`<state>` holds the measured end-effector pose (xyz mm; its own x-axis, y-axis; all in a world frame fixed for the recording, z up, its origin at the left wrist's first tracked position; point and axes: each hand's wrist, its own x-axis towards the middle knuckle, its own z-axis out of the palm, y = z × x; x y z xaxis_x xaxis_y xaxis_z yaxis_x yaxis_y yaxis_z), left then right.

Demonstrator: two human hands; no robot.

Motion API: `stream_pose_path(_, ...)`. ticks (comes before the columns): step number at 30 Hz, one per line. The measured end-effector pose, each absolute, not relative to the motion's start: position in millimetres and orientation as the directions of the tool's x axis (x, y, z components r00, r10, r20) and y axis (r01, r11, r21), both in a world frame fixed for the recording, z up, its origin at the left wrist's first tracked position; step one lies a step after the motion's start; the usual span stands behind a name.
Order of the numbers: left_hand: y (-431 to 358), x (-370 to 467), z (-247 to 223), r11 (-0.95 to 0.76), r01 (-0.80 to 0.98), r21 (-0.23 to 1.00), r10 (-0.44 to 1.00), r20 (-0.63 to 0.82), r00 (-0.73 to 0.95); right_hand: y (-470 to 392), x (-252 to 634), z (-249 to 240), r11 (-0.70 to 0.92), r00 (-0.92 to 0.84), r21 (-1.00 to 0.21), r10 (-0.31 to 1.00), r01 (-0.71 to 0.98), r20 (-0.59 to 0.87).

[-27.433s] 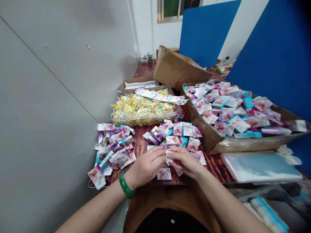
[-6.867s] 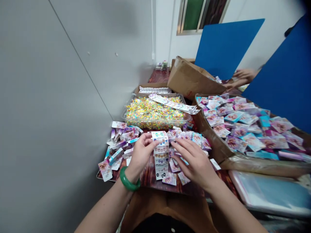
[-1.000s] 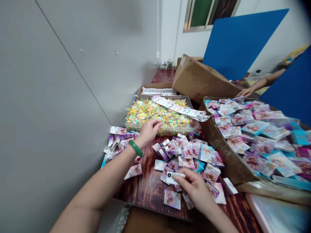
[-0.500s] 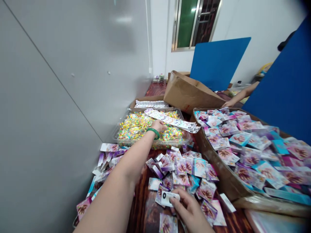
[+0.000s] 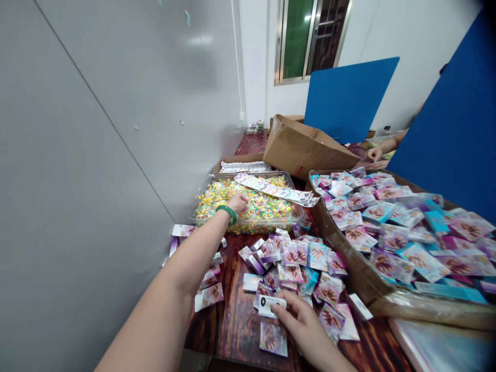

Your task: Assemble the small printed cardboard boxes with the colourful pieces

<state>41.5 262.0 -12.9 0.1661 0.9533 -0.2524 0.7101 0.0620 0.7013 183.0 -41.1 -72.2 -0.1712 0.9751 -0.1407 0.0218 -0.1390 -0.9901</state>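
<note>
My left hand (image 5: 237, 203), with a green bangle (image 5: 228, 212) at the wrist, reaches into a clear plastic tub (image 5: 253, 225) of small multicoloured packets (image 5: 209, 201). Its fingers are curled down on the packets; what they pinch, if anything, is hidden. Long printed sticker strips (image 5: 275, 190) lie over the tub's right side. Close to me, my right hand (image 5: 304, 323) pinches a folded white sticker strip (image 5: 267, 307) with black circles between thumb and fingers. Under and around it lie small printed boxes (image 5: 290, 274) in purple, pink and blue.
On the right, a large carton (image 5: 337, 258) is heaped with similar boxes. More strips (image 5: 245, 166) lie behind the tub, beside a tilted brown carton (image 5: 298, 147). A grey wall (image 5: 85, 181) borders the left. Behind blue panels (image 5: 349, 101), another person's hand (image 5: 375, 154) shows.
My left hand has moved left across the packets in the tub. My right hand keeps the folded strip in nearly the same place. The other person's hand has moved off the brown carton.
</note>
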Motion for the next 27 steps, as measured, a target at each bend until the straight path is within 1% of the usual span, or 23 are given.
stream_pose_path(3, 253, 40, -12, 0.087, 0.703, 0.706, 0.950, -0.270, 0.154, -44, 181, -71, -0.114, -0.164, -0.992, 0.979, 0.063, -0.122)
stream_pose_path(6, 246, 42, -8, 0.092, 0.679, 0.728, 0.956, -0.256, 0.145, -47, 179, -69, -0.124, -0.160, -0.990, 0.978, 0.069, -0.134)
stream_pose_path(9, 240, 44, 6, 0.080, 0.648, 0.757, 0.966, -0.219, 0.137, -48, 180, -66, -0.116, -0.156, -0.991, 0.980, 0.073, -0.126)
stream_pose_path(11, 231, 44, 20, 0.059, 0.621, 0.782, 0.967, -0.200, 0.159, -47, 185, -64, -0.095, -0.120, -0.991, 0.987, 0.091, -0.105)
stream_pose_path(13, 212, 43, 34, 0.032, 0.583, 0.812, 0.953, -0.200, 0.226, -42, 194, -59, -0.068, -0.040, -0.991, 0.997, 0.118, -0.073)
stream_pose_path(15, 183, 43, 45, 0.016, 0.535, 0.845, 0.914, -0.230, 0.334, -36, 203, -53, -0.056, 0.056, -0.992, 0.997, 0.115, -0.050)
stream_pose_path(17, 147, 42, 48, 0.031, 0.477, 0.878, 0.844, -0.279, 0.458, -29, 208, -45, -0.070, 0.131, -0.996, 0.990, 0.060, -0.062)
stream_pose_path(18, 128, 41, 46, 0.066, 0.388, 0.919, 0.767, -0.295, 0.569, -25, 208, -42, -0.084, 0.150, -0.996, 0.985, 0.023, -0.079)
stream_pose_path(19, 109, 41, 43, 0.102, 0.325, 0.940, 0.714, -0.297, 0.634, -22, 207, -38, -0.093, 0.169, -0.996, 0.981, -0.011, -0.094)
stream_pose_path(20, 91, 41, 38, 0.136, 0.284, 0.949, 0.701, -0.294, 0.649, -20, 205, -36, -0.098, 0.185, -0.994, 0.977, -0.043, -0.104)
stream_pose_path(22, 61, 40, 24, 0.175, 0.235, 0.956, 0.741, -0.285, 0.608, -17, 197, -34, -0.104, 0.201, -0.991, 0.972, -0.085, -0.119)
stream_pose_path(24, 40, 38, 9, 0.173, 0.231, 0.957, 0.810, -0.272, 0.520, -16, 188, -36, -0.124, 0.189, -0.987, 0.972, -0.099, -0.141)
stream_pose_path(26, 28, 35, -2, 0.105, 0.278, 0.955, 0.870, -0.224, 0.440, -18, 183, -40, -0.138, 0.147, -0.987, 0.978, -0.080, -0.149)
stream_pose_path(27, 24, 32, -6, 0.036, 0.324, 0.945, 0.888, -0.179, 0.423, -18, 183, -41, -0.140, 0.104, -0.988, 0.984, -0.061, -0.146)
